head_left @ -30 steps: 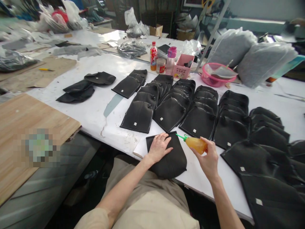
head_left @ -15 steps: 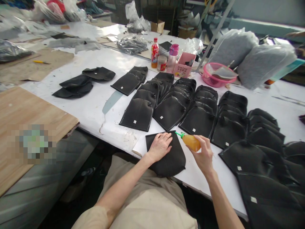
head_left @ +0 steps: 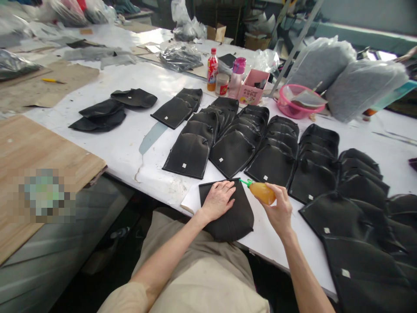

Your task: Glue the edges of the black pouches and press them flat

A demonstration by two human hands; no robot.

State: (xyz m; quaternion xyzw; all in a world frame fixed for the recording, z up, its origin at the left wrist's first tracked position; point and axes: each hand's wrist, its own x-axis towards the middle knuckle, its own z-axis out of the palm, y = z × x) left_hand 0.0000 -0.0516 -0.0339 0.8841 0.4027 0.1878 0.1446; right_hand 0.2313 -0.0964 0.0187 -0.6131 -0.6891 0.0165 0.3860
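Observation:
A flat black leather-like piece [head_left: 236, 217] lies at the table's front edge, straight before me. My left hand [head_left: 219, 199] rests flat on it, fingers stretched toward its far edge. Held tilted in my right hand [head_left: 280, 208] is a squeeze bottle [head_left: 262, 193] with amber liquid and a green nozzle. The nozzle's tip points left and is at the far right corner of the black piece; whether it touches I cannot tell. Just beyond, similar black pieces [head_left: 189, 150] with small white stickers lie in overlapping rows.
Farther back stand a red-capped drink bottle [head_left: 212, 71], a jar [head_left: 222, 85], a pink box [head_left: 253, 87] and a pink basin [head_left: 298, 102]. Stuffed plastic bags [head_left: 365, 89] sit at the back right. A wooden board [head_left: 48, 148] is on the left, and loose black pieces [head_left: 102, 115] lie beyond it.
My view has shifted very slightly. Both hands, the squeeze bottle and the black piece keep almost the same position.

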